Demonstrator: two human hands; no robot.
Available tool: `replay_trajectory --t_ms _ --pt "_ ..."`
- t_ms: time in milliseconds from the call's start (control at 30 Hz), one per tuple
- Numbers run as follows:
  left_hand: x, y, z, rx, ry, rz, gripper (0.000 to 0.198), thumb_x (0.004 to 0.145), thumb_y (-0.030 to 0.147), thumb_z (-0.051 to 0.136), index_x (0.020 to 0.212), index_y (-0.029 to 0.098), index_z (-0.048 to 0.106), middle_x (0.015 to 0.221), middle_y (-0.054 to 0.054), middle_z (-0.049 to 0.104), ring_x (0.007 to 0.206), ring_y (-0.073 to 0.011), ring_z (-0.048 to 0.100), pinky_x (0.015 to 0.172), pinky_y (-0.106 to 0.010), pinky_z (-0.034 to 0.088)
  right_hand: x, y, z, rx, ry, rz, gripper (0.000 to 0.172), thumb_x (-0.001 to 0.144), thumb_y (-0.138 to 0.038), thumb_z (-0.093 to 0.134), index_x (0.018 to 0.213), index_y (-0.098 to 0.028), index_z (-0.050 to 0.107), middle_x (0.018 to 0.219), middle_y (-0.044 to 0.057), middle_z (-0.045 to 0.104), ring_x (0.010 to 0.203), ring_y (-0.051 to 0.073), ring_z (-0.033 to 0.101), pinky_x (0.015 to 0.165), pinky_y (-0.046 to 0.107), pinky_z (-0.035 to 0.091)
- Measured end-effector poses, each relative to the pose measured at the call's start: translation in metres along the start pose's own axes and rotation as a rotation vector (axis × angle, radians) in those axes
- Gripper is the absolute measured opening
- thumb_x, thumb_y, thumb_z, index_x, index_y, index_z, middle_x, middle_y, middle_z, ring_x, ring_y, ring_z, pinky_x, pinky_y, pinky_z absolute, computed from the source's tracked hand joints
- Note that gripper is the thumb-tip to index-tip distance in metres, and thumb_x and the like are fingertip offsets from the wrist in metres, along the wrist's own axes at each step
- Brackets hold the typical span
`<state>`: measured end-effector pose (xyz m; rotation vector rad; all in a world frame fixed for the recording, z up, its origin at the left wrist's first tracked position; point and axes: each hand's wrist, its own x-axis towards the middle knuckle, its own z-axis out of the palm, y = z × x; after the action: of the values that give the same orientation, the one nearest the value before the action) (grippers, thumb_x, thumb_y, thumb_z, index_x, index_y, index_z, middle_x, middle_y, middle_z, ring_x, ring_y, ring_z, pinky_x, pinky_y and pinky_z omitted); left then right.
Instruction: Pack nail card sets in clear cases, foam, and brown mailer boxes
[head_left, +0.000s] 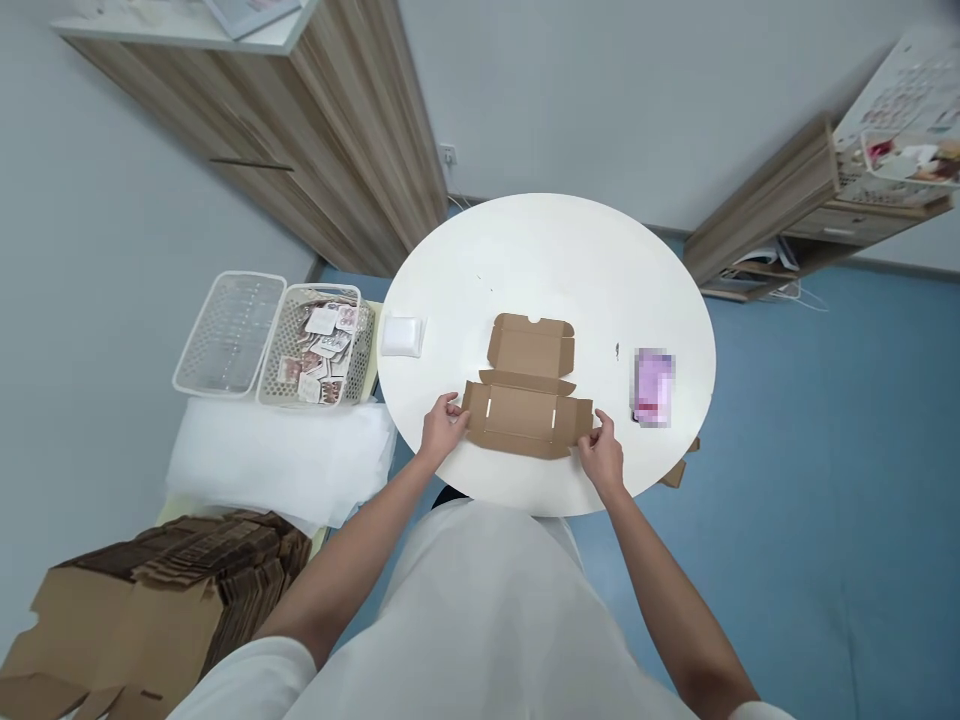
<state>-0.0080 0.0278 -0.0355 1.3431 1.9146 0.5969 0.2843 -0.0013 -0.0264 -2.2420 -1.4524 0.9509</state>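
A flat brown cardboard box blank (529,385) lies unfolded near the front of the round white table (547,250). My left hand (444,425) pinches the blank's left side flap, fingers closed on the card. My right hand (600,452) grips the right side flap the same way. The lid part of the blank points away from me.
A small white packet (403,336) lies at the table's left edge and a purple item (652,387) at its right. To the left stand two mesh baskets (229,332), one holding several small packets (319,345). A stack of flat cardboard blanks (165,590) sits at lower left.
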Motion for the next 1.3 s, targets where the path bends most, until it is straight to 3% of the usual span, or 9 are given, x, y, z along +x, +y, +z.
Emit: replay_trajectory --t_ms 133,233,333,400,567,700,833,1067,1300 --pt "0.004 -0.009 -0.002 0.037 -0.067 -0.024 0.041 0.071 0.032 0.057 0.109 0.018 0.05 0.078 -0.003 0.063 0.079 -0.0177 0.06 0.072 -0.032 0.045 0.003 0.004 0.003 -0.049 -0.032 0.06 0.059 0.072 -0.023 0.038 0.13 -0.02 0.03 0.074 0.002 0.059 0.067 0.019 0.055 0.057 0.029 0.038" --pt "0.004 -0.007 -0.007 0.109 -0.058 0.029 0.047 0.072 0.037 0.056 0.113 0.016 0.047 0.092 -0.008 0.061 0.091 -0.0209 0.057 0.078 -0.035 0.044 0.001 0.004 0.004 -0.056 0.001 0.058 0.057 0.074 -0.026 0.04 0.13 -0.019 0.03 0.093 0.007 0.059 0.079 0.021 0.056 0.063 0.032 0.041" --pt "-0.004 0.002 -0.011 0.254 0.018 0.17 0.058 0.069 0.043 0.059 0.119 0.017 0.043 0.115 -0.014 0.051 0.11 -0.0273 0.046 0.086 -0.042 0.039 0.001 -0.003 0.0 -0.134 0.157 -0.075 0.057 0.074 -0.028 0.043 0.128 -0.017 0.033 0.117 0.014 0.049 0.104 0.026 0.047 0.079 0.039 0.04" --pt "-0.013 0.01 -0.012 0.343 -0.036 0.324 0.061 0.066 0.046 0.062 0.118 0.02 0.044 0.12 -0.014 0.047 0.115 -0.0295 0.04 0.09 -0.045 0.034 0.006 -0.013 -0.004 -0.191 0.21 -0.19 0.053 0.074 -0.028 0.045 0.125 -0.017 0.037 0.123 0.015 0.044 0.114 0.029 0.039 0.087 0.043 0.034" --pt "-0.035 0.02 -0.002 0.483 -0.324 0.65 0.042 0.064 0.036 0.067 0.103 0.027 0.055 0.112 -0.008 0.054 0.112 -0.0282 0.043 0.095 -0.047 0.026 0.043 -0.047 -0.012 -0.142 0.038 -0.292 0.037 0.077 -0.032 0.045 0.113 -0.022 0.05 0.113 0.009 0.056 0.109 0.026 0.045 0.092 0.045 0.03" --pt "-0.037 0.016 0.011 0.566 -0.346 0.686 0.033 0.07 0.023 0.06 0.102 0.025 0.054 0.108 -0.008 0.057 0.104 -0.0254 0.05 0.097 -0.049 0.022 0.082 -0.06 -0.009 0.088 -0.104 -0.092 0.045 0.077 -0.042 0.046 0.117 -0.022 0.044 0.11 0.009 0.058 0.096 0.021 0.054 0.081 0.036 0.039" --pt "-0.032 0.01 0.018 0.651 -0.368 0.691 0.026 0.075 0.017 0.05 0.099 0.024 0.055 0.1 -0.007 0.059 0.091 -0.0223 0.056 0.098 -0.05 0.019 0.104 -0.058 0.001 0.202 -0.109 0.052 0.05 0.074 -0.042 0.049 0.118 -0.02 0.041 0.097 0.007 0.063 0.084 0.018 0.057 0.069 0.03 0.042" --pt "-0.029 0.012 0.022 0.692 -0.372 0.711 0.028 0.073 0.01 0.043 0.096 0.021 0.055 0.092 -0.007 0.059 0.081 -0.0205 0.057 0.096 -0.049 0.021 0.104 -0.051 0.015 0.129 -0.106 0.034 0.015 0.071 -0.03 0.045 0.079 -0.02 0.052 0.071 0.001 0.059 0.062 0.014 0.05 0.055 0.025 0.036" --pt "-0.024 0.03 0.017 0.749 -0.248 0.712 0.052 0.069 0.022 0.055 0.119 0.015 0.044 0.121 -0.016 0.047 0.115 -0.0287 0.04 0.098 -0.044 0.021 0.083 -0.049 0.01 0.074 -0.101 0.008 0.008 0.067 -0.027 0.045 0.07 -0.022 0.05 0.061 -0.005 0.051 0.059 0.012 0.045 0.059 0.025 0.032"
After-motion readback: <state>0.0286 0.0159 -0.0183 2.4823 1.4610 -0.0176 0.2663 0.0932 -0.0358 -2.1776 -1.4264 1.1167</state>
